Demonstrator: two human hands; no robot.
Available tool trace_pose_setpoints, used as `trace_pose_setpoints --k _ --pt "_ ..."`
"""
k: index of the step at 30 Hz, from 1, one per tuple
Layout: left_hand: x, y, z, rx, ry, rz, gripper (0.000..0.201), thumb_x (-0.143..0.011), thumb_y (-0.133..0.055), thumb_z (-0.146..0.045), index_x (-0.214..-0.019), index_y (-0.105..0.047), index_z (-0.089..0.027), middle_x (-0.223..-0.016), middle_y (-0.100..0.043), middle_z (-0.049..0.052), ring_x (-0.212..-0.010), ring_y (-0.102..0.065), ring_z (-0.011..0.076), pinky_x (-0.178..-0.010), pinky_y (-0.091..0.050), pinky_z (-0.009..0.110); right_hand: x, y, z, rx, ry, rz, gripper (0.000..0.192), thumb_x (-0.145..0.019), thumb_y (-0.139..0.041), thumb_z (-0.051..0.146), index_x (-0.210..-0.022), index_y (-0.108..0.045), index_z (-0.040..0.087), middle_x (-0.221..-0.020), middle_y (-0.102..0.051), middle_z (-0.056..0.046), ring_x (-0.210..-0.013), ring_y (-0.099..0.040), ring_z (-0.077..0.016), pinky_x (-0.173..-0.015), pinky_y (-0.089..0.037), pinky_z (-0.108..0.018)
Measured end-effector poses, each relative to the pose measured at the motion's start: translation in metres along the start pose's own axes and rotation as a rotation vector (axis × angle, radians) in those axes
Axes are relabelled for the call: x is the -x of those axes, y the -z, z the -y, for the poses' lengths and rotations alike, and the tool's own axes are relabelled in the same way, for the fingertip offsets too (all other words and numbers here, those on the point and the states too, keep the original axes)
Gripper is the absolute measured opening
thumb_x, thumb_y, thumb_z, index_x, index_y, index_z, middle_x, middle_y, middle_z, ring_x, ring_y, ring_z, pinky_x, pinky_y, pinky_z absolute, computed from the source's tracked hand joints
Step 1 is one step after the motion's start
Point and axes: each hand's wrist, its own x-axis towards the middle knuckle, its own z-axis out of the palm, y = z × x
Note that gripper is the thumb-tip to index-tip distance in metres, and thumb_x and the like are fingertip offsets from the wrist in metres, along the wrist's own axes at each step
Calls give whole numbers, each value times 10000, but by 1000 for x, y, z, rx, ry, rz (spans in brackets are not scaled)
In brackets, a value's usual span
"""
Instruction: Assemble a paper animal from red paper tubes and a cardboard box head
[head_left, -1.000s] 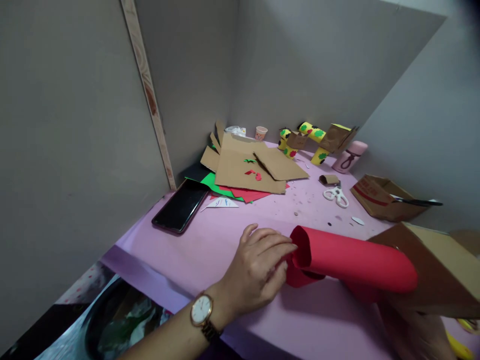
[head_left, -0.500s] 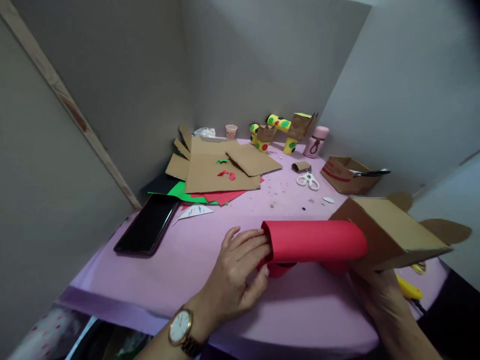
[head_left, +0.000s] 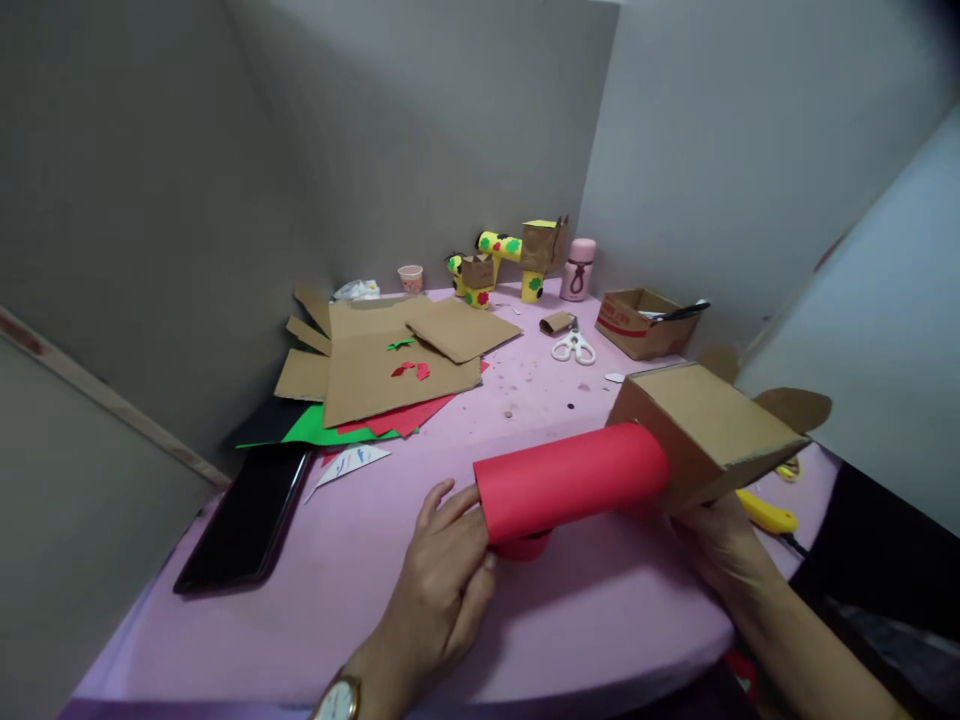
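The bright red paper sheet [head_left: 574,475] is already curved into a tube, one end against the side of the open brown cardboard box [head_left: 709,415], above the pink-covered table [head_left: 600,610]. A loose flap shows beneath, so the roll looks shaped but not closed. The left hand [head_left: 442,570] reaches in from the near left, half-curled, fingertips inside the tube's open end, thumb below it. The right hand [head_left: 720,540] comes up under the box, supporting it. With fingertips hidden on both, how tightly either grip closes I cannot tell.
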Motion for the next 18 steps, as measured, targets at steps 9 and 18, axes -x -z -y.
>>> trace_pose_setpoints --k 9,18 --pt "3 -2 11 -64 -88 10 468 -811 -366 -18 -1260 -404 -144 -1201 -585 115 -1283 -358 198 -1090 -232 437 -2 -2 3 57 -10 75 528 -511 -856 305 -998 -682 198 -1047 -701 -93 -997 -590 -338 -812 -508 -438" --pt "10 -9 18 -88 -66 -38 451 -837 -378 -67 -1281 -406 -142 -1252 -563 109 -1285 -372 191 -1111 -220 400 3 -4 9 108 -124 154 459 -472 -870 320 -875 -704 172 -851 -730 -70 -775 -632 -269 -698 -528 -376"
